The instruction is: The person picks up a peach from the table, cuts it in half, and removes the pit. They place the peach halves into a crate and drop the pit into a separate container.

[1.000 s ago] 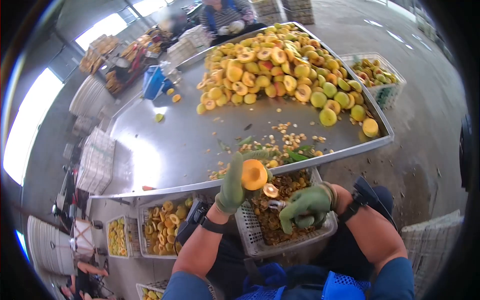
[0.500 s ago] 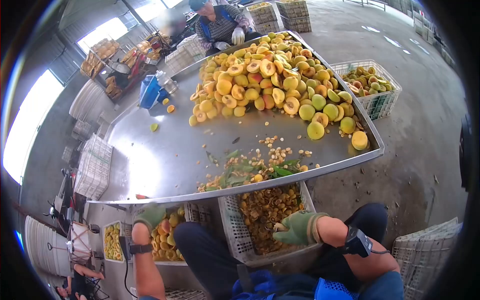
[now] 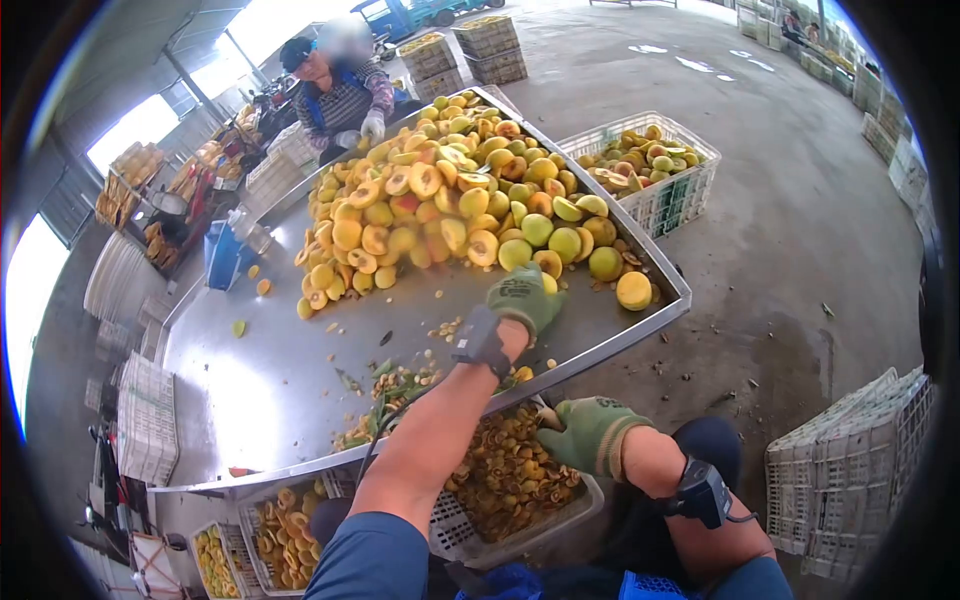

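Note:
My left hand (image 3: 525, 297), in a green glove, stretches out over the steel table (image 3: 290, 370) to the near edge of the peach pile (image 3: 440, 200). It rests against a yellow peach (image 3: 549, 283); the fingers curl away from view. My right hand (image 3: 590, 432), also gloved, is closed above the white crate of pits (image 3: 505, 475) at my knees, and a small pale tool tip (image 3: 546, 411) pokes out of the fist. A loose peach (image 3: 634, 290) lies by the table's right corner.
Pits and green leaves (image 3: 395, 390) litter the table's near edge. A crate of peach halves (image 3: 285, 520) sits lower left, a crate of peaches (image 3: 650, 170) beyond the table. Empty crates (image 3: 850, 470) are stacked right. Another person (image 3: 345, 95) works at the far end.
My left hand has swung up from the low crate of halves on my left and reached across the table to the pile. The right hand stays over the pit crate. The view has shifted right.

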Tool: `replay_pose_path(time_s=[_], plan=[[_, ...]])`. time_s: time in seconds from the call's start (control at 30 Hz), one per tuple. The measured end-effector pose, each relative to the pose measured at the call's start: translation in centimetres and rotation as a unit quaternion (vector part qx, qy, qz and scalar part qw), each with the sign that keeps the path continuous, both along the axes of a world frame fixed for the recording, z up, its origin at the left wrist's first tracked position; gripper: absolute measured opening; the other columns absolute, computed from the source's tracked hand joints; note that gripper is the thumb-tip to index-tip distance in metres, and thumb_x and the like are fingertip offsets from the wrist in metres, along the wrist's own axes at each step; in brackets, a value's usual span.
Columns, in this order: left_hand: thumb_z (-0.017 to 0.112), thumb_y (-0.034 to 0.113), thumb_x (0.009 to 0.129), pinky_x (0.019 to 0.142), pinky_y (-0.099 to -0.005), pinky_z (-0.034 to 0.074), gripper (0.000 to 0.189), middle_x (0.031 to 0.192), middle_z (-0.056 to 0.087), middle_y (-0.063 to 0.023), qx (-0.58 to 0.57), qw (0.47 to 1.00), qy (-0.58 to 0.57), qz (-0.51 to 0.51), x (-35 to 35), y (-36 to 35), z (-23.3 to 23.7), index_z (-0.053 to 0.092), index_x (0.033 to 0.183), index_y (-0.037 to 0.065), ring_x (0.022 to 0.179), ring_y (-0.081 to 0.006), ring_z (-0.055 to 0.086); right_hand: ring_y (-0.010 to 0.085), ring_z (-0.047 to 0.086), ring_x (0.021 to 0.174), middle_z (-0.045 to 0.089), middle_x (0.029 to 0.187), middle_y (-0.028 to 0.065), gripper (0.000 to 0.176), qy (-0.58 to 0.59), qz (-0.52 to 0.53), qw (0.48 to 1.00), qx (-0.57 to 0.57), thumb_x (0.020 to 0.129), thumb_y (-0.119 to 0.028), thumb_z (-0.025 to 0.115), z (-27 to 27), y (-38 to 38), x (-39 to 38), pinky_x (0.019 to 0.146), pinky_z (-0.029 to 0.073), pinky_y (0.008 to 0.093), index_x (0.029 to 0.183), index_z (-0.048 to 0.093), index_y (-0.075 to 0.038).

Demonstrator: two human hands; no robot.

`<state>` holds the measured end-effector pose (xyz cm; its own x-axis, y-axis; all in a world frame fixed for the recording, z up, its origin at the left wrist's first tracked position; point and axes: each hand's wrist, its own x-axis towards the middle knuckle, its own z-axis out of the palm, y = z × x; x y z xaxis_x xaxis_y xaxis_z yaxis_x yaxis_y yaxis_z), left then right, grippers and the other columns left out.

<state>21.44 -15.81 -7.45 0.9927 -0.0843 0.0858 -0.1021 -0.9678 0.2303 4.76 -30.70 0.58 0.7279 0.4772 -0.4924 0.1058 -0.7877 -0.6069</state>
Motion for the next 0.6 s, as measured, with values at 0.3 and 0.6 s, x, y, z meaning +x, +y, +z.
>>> replay_pose_path(time_s=[0.3, 0.6], plan=[[0.061, 0.039, 0.098, 0.062, -0.0254, 0.060, 0.060, 0.116, 0.070, -0.0169, -0.759, 0.591, 0.274, -0.015, -10.3, 10.8, 6.7, 0.049, 0.145, 0.003, 0.078, -0.0182, 0.072, 0.0355, 0.068, 0.081, 0.070, 0.084, 0.0204, 0.035, -0.034, -0.153, 0.938, 0.308, 0.095, -0.035, 0.065, -1.7, 1.4, 1.0, 0.073, 0.053, 0.0434, 0.094, 0.065, 0.000], [0.054, 0.024, 0.102, 0.088, -0.0316, 0.056, 0.050, 0.132, 0.062, -0.0120, -0.702, 0.676, 0.222, -0.037, -18.6, 13.0, 7.0, 0.051, 0.146, 0.002, 0.110, -0.0218, 0.065, 0.0469, 0.067, 0.089, 0.069, 0.092, 0.0251, 0.028, -0.153, -0.097, 0.922, 0.342, 0.092, -0.028, 0.069, -3.0, 7.6, -0.5, 0.073, 0.052, 0.0491, 0.103, 0.063, -0.002]])
